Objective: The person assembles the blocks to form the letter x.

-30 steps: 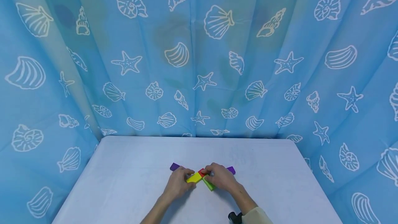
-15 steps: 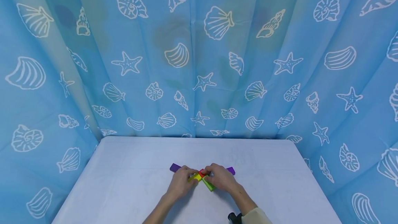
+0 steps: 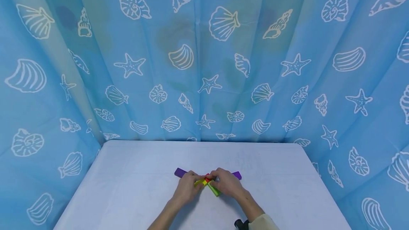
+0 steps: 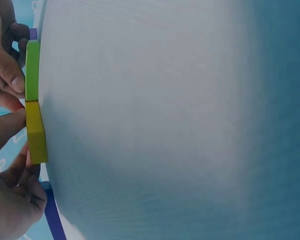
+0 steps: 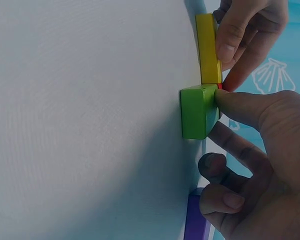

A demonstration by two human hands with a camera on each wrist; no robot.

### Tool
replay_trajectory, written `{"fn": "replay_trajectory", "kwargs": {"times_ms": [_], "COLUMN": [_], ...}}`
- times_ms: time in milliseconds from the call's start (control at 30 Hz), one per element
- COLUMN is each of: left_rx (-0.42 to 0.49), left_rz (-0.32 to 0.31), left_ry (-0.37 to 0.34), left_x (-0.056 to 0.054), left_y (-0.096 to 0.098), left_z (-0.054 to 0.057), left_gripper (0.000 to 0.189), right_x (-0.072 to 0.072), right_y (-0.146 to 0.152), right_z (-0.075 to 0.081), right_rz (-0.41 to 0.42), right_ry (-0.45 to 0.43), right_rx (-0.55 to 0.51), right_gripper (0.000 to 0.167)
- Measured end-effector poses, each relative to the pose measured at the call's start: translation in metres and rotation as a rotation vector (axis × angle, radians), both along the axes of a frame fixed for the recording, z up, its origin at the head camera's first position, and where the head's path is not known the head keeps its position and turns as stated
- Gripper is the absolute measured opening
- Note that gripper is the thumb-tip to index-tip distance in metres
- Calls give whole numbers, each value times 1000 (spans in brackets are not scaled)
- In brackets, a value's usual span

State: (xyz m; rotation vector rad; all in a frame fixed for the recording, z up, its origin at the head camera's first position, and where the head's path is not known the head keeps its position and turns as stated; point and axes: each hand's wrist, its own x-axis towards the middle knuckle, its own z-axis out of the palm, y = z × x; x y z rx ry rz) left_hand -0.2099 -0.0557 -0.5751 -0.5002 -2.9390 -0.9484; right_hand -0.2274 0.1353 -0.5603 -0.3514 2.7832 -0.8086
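Observation:
Colored wooden blocks lie together on the white table. My left hand (image 3: 186,188) holds the yellow block (image 4: 36,132), its thumb against the near side and a forefinger stretched toward the red block (image 3: 207,178). From the right, my right hand (image 3: 227,181) holds the green block (image 5: 197,112); its thumb presses near the inner end and its index fingertip is right at the red block. Yellow and green meet end to end at an angle, with red behind where they join. Fingers cover much of the red block.
One purple block (image 3: 180,172) extends out beyond the left hand, and another purple block (image 3: 237,175) beyond the right. A dark object (image 3: 240,224) sits by the right sleeve. A blue shell-print curtain (image 3: 204,63) hangs behind the white table (image 3: 134,173).
My left hand has shifted slightly right along the yellow block, its forefinger now reaching to the red one and covering more of the yellow. The right hand has stayed almost still.

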Motion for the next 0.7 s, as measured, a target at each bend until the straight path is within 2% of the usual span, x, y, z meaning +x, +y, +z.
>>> {"fn": "replay_trajectory", "kwargs": {"times_ms": [400, 700], "left_rx": [30, 44], "left_rz": [9, 7], "left_ry": [-47, -46], "left_x": [-2, -4], "left_y": [-1, -1], "left_z": [3, 2], "left_gripper": [25, 25], "right_x": [3, 4], "right_y": [-2, -2], "right_z": [0, 1], "right_rz": [-19, -27], "right_ry": [17, 28], "right_rx": [31, 47], "right_gripper": [22, 23]}}
